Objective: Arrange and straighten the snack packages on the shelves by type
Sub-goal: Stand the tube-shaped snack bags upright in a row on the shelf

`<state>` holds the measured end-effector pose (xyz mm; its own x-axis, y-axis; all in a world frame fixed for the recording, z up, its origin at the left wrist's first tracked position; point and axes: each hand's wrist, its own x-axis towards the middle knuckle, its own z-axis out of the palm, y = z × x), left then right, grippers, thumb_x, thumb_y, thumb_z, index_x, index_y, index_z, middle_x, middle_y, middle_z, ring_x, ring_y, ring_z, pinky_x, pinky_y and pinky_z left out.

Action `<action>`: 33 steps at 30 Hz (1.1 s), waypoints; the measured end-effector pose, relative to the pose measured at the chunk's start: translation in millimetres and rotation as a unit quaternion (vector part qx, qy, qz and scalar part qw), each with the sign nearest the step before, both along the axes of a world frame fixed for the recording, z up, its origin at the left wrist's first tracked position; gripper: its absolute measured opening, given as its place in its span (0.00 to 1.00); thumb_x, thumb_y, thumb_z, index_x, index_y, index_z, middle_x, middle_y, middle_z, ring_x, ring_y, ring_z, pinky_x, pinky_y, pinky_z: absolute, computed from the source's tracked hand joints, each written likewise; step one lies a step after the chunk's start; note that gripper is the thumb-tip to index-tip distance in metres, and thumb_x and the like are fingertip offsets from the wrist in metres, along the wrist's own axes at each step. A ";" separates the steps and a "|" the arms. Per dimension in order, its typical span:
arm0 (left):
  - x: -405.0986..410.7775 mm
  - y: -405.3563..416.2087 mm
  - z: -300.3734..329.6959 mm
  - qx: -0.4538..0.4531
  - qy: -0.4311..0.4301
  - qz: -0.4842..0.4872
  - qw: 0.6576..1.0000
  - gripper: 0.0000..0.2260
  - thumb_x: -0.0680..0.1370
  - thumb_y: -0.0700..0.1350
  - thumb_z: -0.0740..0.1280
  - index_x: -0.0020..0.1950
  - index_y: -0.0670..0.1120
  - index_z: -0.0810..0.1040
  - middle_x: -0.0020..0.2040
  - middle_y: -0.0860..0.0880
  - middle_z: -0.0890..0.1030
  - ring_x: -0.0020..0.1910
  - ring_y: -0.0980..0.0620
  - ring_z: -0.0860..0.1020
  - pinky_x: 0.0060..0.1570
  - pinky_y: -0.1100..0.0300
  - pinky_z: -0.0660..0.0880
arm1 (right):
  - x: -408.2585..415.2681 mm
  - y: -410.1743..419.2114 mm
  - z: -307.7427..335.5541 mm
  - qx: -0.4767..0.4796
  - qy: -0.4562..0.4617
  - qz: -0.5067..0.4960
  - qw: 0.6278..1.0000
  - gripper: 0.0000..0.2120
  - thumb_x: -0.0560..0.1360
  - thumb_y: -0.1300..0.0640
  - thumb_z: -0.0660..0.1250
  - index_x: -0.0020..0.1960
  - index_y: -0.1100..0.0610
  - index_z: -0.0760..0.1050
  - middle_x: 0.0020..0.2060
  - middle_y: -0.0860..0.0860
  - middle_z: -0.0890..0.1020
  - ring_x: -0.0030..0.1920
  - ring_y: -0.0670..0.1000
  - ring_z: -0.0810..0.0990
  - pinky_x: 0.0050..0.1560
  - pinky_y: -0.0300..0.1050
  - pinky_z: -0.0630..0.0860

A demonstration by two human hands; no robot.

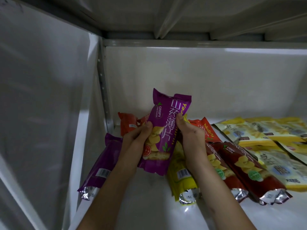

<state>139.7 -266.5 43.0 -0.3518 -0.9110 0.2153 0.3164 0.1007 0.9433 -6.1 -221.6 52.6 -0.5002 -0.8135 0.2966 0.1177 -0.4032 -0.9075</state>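
Observation:
A purple yam-slice package is held above the white shelf, tilted with its top toward the back wall. My left hand grips its left edge and my right hand grips its right edge. A second purple package lies face down at the left under my left forearm. Below my right arm lies a yellow package. Two dark red packages lie side by side to the right. Orange packages sit at the back left and back centre.
A pile of pale yellow snack bags covers the right of the shelf. A perforated metal upright stands in the back left corner, and the grey side panel closes the left. Another shelf hangs overhead.

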 end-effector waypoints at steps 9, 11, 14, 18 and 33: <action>0.8 -2.5 0.9 0.025 -0.027 -0.022 0.999 0.14 0.77 0.56 0.69 0.55 0.49 0.85 0.50 0.45 0.89 0.49 0.46 0.88 0.54 0.48 0.83 | -0.6 0.5 -0.6 0.011 -0.008 0.004 1.000 0.28 0.75 0.42 0.71 0.47 0.70 0.82 0.49 0.63 0.87 0.54 0.65 0.85 0.55 0.55 0.85; 1.8 -1.9 -0.2 0.020 -0.033 -0.031 0.999 0.18 0.75 0.57 0.70 0.57 0.47 0.85 0.53 0.44 0.88 0.53 0.44 0.87 0.61 0.45 0.81 | 1.5 0.4 -0.8 0.003 -0.002 0.004 1.000 0.43 0.71 0.33 0.71 0.50 0.77 0.73 0.52 0.71 0.82 0.52 0.69 0.84 0.62 0.66 0.80; 1.5 -0.9 -0.2 0.018 -0.039 -0.036 0.998 0.18 0.72 0.58 0.71 0.56 0.49 0.85 0.53 0.45 0.88 0.54 0.44 0.87 0.64 0.43 0.80 | 1.9 1.2 -1.1 -0.016 -0.005 -0.001 1.000 0.42 0.73 0.34 0.69 0.47 0.79 0.70 0.50 0.73 0.80 0.44 0.62 0.81 0.61 0.65 0.81; -0.9 -4.1 -0.5 0.046 -0.021 -0.023 0.998 0.21 0.72 0.63 0.76 0.58 0.52 0.84 0.55 0.47 0.88 0.56 0.44 0.86 0.66 0.39 0.77 | -2.9 -1.5 -5.3 0.002 0.007 -0.035 0.999 0.37 0.77 0.40 0.71 0.46 0.78 0.72 0.47 0.72 0.82 0.42 0.67 0.81 0.56 0.61 0.84; 7.3 -7.6 3.9 0.089 0.060 0.068 0.992 0.17 0.77 0.54 0.73 0.60 0.44 0.85 0.54 0.43 0.88 0.53 0.41 0.87 0.61 0.42 0.80 | 7.2 4.4 -5.6 0.087 0.146 0.094 0.981 0.39 0.75 0.32 0.68 0.52 0.71 0.81 0.49 0.62 0.87 0.53 0.63 0.86 0.58 0.58 0.83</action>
